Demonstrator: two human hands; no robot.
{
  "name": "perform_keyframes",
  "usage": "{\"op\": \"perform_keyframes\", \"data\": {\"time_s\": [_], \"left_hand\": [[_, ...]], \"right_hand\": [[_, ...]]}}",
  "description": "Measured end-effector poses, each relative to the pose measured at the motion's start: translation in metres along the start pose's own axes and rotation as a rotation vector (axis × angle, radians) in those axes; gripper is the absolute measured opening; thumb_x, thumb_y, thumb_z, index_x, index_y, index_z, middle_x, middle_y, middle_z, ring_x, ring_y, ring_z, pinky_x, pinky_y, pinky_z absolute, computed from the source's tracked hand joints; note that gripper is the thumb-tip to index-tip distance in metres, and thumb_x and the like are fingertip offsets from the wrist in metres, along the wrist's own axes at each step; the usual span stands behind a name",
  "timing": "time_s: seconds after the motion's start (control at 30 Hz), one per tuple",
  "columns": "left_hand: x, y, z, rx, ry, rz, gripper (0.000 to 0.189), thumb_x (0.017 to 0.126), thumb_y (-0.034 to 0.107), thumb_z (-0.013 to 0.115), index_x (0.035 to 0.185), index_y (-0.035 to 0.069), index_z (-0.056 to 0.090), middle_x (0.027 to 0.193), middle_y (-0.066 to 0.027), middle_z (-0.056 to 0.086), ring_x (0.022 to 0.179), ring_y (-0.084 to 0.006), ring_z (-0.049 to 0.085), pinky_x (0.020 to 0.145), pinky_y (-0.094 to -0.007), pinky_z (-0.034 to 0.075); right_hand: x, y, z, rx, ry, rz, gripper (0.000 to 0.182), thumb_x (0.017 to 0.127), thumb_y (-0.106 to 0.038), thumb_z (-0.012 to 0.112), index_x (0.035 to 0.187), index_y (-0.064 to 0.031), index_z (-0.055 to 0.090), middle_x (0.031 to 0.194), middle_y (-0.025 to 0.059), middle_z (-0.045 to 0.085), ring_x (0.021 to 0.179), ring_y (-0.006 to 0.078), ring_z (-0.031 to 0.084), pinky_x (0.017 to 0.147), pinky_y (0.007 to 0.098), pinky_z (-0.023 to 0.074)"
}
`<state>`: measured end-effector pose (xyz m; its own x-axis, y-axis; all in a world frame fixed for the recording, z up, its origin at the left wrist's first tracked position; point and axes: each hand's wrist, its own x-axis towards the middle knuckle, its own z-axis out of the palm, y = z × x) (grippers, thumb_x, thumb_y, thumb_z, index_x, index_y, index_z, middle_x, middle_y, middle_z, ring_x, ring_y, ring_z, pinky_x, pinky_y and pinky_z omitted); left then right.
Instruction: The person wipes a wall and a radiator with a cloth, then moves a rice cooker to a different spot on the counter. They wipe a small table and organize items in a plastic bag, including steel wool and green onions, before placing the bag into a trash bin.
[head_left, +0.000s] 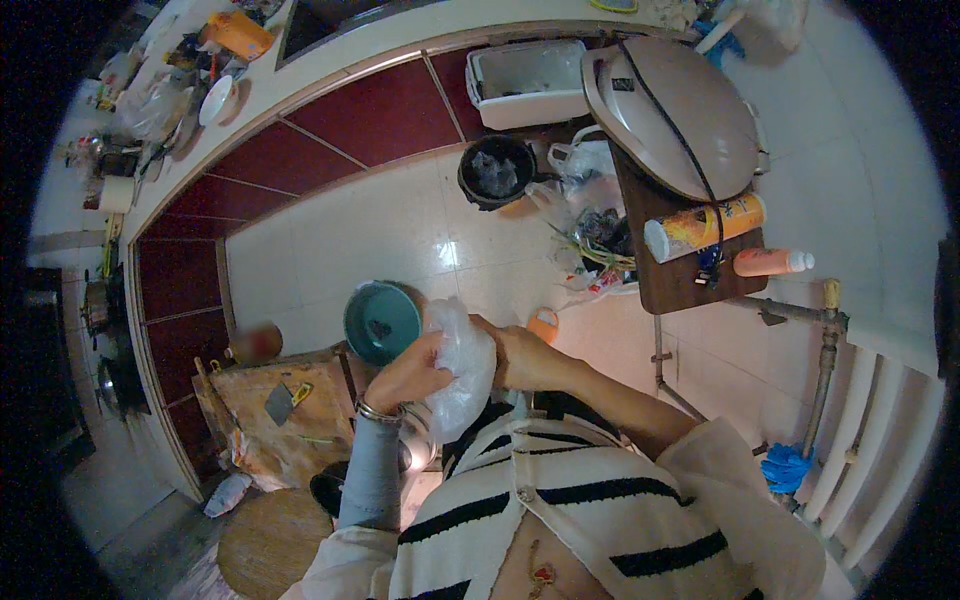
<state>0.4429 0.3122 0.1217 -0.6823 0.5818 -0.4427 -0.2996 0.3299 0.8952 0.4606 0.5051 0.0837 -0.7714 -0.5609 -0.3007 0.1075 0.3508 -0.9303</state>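
Observation:
A crumpled, translucent plastic bag (463, 367) is held up in front of my body. My left hand (411, 373), with a bracelet at its wrist, grips the bag's left side. My right hand (517, 351) is closed at the bag's upper right edge, its fingertips partly hidden; whether it pinches the plastic cannot be told. Just beyond my left hand a round teal basin (382, 322) stands on the floor with a small dark thing inside. What the bag holds, if anything, cannot be made out.
Left of me lies a worn wooden board (322, 390) with a scraper (280, 405) on it. A black bin (496, 172) and plastic bags with green stalks (600, 251) stand on the floor ahead. At right, a small brown table (660, 289) bears a large electric pan (682, 120) and bottles.

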Motion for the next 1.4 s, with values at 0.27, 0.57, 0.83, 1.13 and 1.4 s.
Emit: {"op": "perform_keyframes", "data": {"time_s": [0.27,0.57,0.83,1.13,1.4], "left_hand": [[0.051,0.005,-0.016,0.261,-0.048,-0.046,0.027,0.068,0.001,0.06,0.094,-0.001,0.053,0.088,-0.0101,0.058,0.078,-0.0204,0.055,0.072,-0.0316,0.045],[0.077,-0.006,-0.1,0.381,0.441,0.346,0.035,0.069,0.002,0.062,0.103,0.004,0.054,0.11,-0.0124,0.052,0.098,-0.0247,0.052,0.086,-0.0344,0.04],[0.104,-0.028,-0.171,0.616,0.165,0.327,0.062,0.068,0.013,0.067,0.123,0.006,0.039,0.134,-0.017,0.027,0.124,-0.0338,0.028,0.099,-0.0413,0.027],[0.129,-0.068,-0.231,-0.319,-0.211,-0.102,0.098,0.065,0.008,0.074,0.136,0.012,0.007,0.133,-0.0102,0.025,0.12,-0.0214,0.029,0.098,-0.0355,0.029],[0.166,-0.098,-0.226,-0.195,-0.056,-0.128,0.084,0.066,0.003,0.072,0.133,0.009,0.022,0.123,-0.0104,0.039,0.109,-0.0202,0.041,0.09,-0.0326,0.038]], "right_hand": [[0.025,0.042,-0.009,0.053,0.229,0.134,0.03,0.063,-0.008,0.064,0.092,-0.0009,0.059,0.085,0.0201,0.061,0.078,0.0274,0.061,0.068,0.0339,0.0464],[0.117,0.113,0.004,0.519,0.751,0.48,0.025,0.065,-0.016,0.063,0.085,-0.0006,0.061,0.076,0.0142,0.063,0.072,0.0261,0.062,0.063,0.0359,0.0483],[0.212,0.018,0.014,0.452,0.48,0.397,0.026,0.074,-0.009,0.06,0.096,0.0039,0.057,0.082,0.012,0.062,0.076,0.0182,0.059,0.068,0.0309,0.0471],[0.251,0.008,-0.001,0.356,0.145,0.174,0.032,0.074,-0.021,0.061,0.093,0.0036,0.052,0.084,0.0175,0.06,0.075,0.0263,0.061,0.066,0.0349,0.0485],[0.27,0.062,-0.025,0.567,0.114,0.26,0.039,0.075,-0.023,0.065,0.104,-0.0003,0.053,0.09,0.0097,0.059,0.082,0.0154,0.056,0.073,0.0275,0.0454]]}}
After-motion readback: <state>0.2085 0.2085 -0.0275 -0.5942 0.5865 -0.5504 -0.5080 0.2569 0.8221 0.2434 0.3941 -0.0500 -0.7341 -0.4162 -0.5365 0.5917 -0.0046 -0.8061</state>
